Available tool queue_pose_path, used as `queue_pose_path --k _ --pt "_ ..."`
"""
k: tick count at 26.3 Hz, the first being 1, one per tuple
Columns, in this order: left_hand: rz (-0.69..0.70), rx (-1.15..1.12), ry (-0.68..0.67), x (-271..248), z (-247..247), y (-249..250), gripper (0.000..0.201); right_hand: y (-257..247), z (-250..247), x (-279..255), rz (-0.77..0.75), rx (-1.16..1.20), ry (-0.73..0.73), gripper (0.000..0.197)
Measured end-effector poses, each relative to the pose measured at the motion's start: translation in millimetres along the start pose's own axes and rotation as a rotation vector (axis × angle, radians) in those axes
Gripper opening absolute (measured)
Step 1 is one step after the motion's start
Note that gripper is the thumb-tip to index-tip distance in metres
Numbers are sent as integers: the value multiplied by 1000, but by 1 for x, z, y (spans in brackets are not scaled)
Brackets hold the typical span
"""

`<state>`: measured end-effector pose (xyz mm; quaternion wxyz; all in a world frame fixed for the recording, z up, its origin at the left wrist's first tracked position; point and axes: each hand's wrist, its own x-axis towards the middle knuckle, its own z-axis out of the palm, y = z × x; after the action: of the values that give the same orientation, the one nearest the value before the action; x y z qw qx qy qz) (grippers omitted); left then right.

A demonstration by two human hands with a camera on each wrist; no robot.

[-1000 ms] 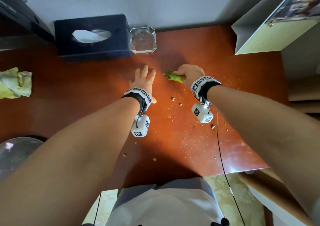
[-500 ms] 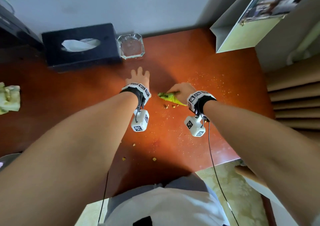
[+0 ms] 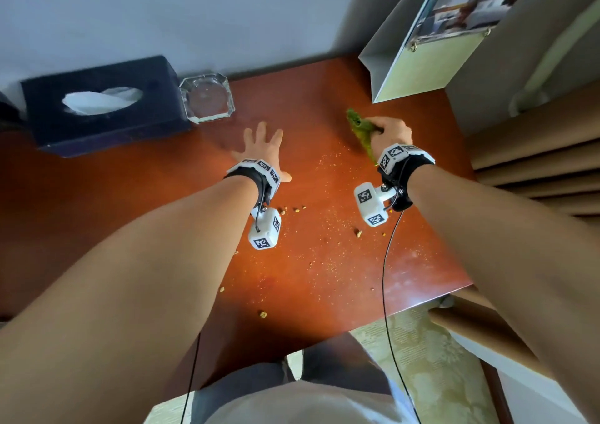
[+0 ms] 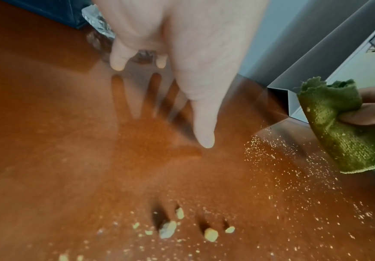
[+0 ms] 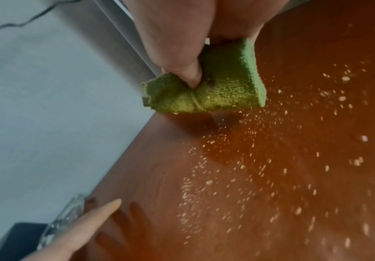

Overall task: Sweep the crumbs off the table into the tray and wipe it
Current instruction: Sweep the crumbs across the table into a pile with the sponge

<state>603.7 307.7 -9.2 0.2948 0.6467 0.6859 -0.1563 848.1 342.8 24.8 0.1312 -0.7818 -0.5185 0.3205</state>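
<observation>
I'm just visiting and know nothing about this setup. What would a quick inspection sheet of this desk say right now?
Surface: reddish wooden table, glossy, strewn with crumbs, fine dust plus a few bigger bits.
Job's things: green cloth; no tray clearly seen.
Clutter: dark tissue box, glass ashtray, standing calendar at the far edge.
Grippers: left hand open, fingers spread low over the table; right hand grips the cloth.
Cables: black cables hang from both wrist cameras.
Surroundings: pale wall behind, patterned floor, chair part on the right.
</observation>
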Motion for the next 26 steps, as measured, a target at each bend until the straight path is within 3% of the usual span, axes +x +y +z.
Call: queue_pose_path --k 4,8,14,18,22,24,26 --pt "-113 -13 -34 2 9 9 115 -1 4 34 -94 -175 -3 44" --pt "-134 -39 -37 1 14 12 115 -3 19 49 -134 -261 -135 37" --pt "-151 -19 -56 2 11 14 117 -4 43 24 -621 -485 -391 36" --pt "-150 -27 -63 2 10 13 119 8 50 -8 -700 -580 -550 38" --pt "-158 -5 -56 1 6 18 120 15 53 -29 -649 -649 -709 43" --pt "-161 16 -37 3 5 25 119 16 50 -27 -514 -512 -729 41" --pt "-134 31 10 5 3 31 113 16 44 -22 -365 -293 -660 37"
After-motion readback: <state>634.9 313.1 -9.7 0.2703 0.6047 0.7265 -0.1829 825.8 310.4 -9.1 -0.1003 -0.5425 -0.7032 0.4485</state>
